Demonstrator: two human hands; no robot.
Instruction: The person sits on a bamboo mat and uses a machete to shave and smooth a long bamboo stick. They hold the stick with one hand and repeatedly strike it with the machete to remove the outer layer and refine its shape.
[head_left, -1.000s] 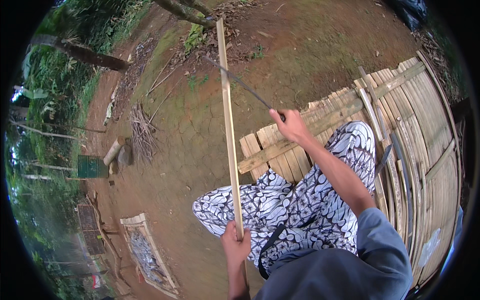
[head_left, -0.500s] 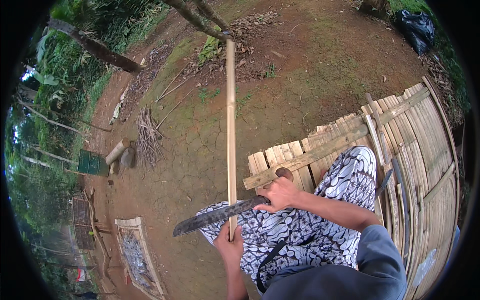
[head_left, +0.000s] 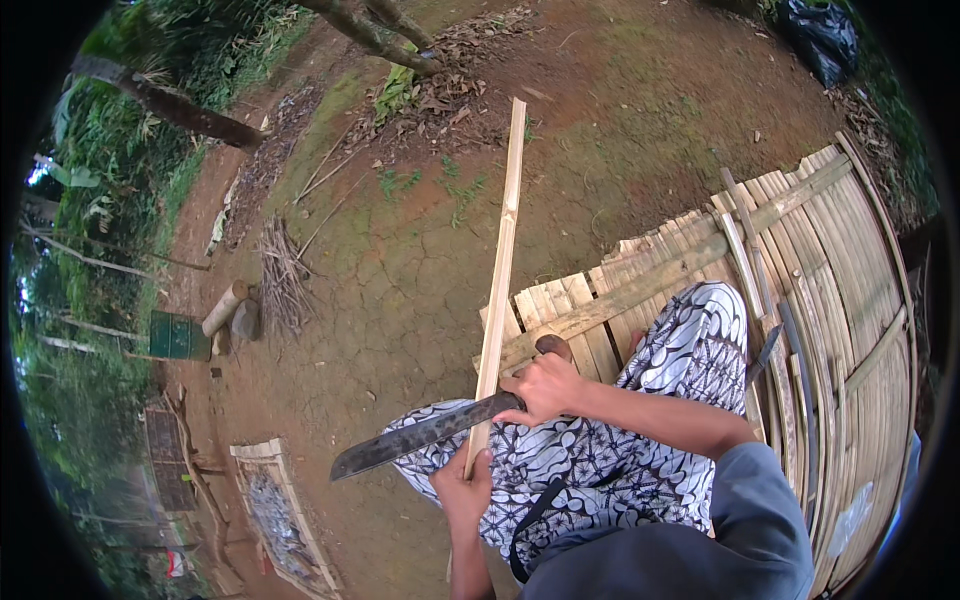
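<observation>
A long pale bamboo strip (head_left: pixel 505 230) points away from my lap over the dirt ground. My left hand (head_left: pixel 464 488) is closed around its near end, above my patterned trousers. In my right hand (head_left: pixel 543 388) is the wooden handle of a machete (head_left: pixel 425 435), gripped close to the blade. The dark blade points left and lies across the strip a little beyond my left hand. The handle's rounded brown end shows past my right hand.
Under my right side is a bamboo slat platform (head_left: pixel 860 300), with loose strips and a second dark blade (head_left: pixel 766 352) on it. A stick bundle (head_left: pixel 283 272), a green metal drum (head_left: pixel 180 336) and a framed ash pit (head_left: pixel 262 450) lie left. Tree trunks (head_left: pixel 375 38) rise ahead.
The strip's far end has swung right and come lower, and the strip has turned to show its other face. The machete has shifted slightly left with my right hand.
</observation>
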